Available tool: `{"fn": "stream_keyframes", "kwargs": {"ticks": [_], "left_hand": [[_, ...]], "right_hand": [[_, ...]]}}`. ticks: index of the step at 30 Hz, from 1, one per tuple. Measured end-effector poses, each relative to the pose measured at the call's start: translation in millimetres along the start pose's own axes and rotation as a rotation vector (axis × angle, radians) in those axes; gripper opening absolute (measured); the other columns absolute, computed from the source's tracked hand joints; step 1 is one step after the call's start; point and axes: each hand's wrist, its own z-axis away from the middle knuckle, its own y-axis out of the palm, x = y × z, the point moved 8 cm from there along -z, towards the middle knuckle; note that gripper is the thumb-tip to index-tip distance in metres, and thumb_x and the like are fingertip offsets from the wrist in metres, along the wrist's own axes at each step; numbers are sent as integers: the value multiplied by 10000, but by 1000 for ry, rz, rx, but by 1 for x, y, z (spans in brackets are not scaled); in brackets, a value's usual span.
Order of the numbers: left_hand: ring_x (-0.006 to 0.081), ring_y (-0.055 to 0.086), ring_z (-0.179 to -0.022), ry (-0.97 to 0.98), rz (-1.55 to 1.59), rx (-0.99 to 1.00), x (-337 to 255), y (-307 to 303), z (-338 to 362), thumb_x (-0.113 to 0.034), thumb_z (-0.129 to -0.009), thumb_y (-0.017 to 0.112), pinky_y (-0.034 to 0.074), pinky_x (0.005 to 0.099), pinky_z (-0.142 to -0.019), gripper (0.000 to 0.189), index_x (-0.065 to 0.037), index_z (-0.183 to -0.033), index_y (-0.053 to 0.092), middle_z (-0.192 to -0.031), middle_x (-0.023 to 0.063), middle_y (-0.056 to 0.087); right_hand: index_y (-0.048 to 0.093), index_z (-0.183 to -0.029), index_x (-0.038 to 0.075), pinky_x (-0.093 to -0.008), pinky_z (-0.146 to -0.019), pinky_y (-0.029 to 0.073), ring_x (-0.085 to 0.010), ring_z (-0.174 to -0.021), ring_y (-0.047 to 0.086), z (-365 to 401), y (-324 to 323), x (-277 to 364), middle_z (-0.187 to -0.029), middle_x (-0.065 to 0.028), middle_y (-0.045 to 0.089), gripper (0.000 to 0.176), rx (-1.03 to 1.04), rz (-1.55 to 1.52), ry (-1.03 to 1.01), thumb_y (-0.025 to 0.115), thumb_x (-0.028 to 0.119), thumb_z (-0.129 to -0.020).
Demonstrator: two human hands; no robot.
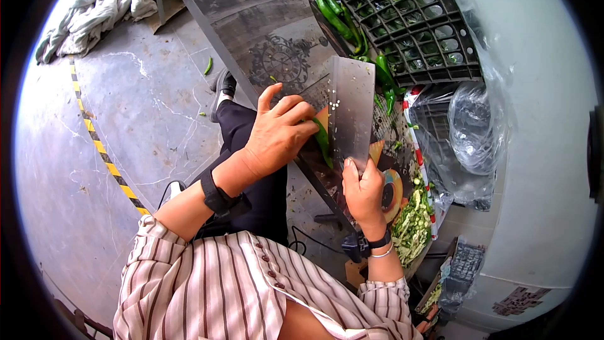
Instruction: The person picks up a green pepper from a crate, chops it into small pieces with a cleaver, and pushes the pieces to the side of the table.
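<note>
My right hand point(365, 194) is wrapped round the handle of a wide cleaver point(353, 113). Small pale bits stick to the blade, which stands just to the right of my left hand point(283, 127). The fingers of that hand are bent over a long green chili pepper point(323, 145) and pinch it, partly hiding it, with the index finger raised. Beneath the pepper and cleaver is a dark tabletop point(264, 6) with a printed wheel pattern. A heap of chopped green pepper point(410, 230) lies to the right of my right wrist.
Whole green chilies point(340, 16) lie along the table's far right side, beside a black plastic crate point(409, 19) with more green inside. Clear plastic wrap point(472, 132) covers something at the right. Yellow-black tape point(94, 135) marks the floor, and a cloth pile point(104, 3) lies at upper left.
</note>
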Motion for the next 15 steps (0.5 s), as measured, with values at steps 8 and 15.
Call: {"fn": "stream_keyframes", "kwargs": {"ticks": [8, 15], "left_hand": [[148, 538, -1028, 9, 16, -22, 1, 1, 0, -131, -742, 694, 261, 509, -1101, 87, -191, -787, 651, -900, -43, 527], [137, 543, -1021, 9, 22, -26, 1, -1, -2, -135, -753, 700, 270, 500, -1094, 78, -192, -782, 656, -904, -55, 542]], "right_hand": [[574, -901, -35, -285, -484, 415, -99, -522, 520, -12, 5, 9, -616, -42, 577, 146, -14, 53, -60, 578, 99, -959], [578, -916, -45, -405, -575, 485, -368, -672, 648, -22, 9, -2, -739, -196, 647, 114, 69, 38, 8, 583, 68, -930]]}}
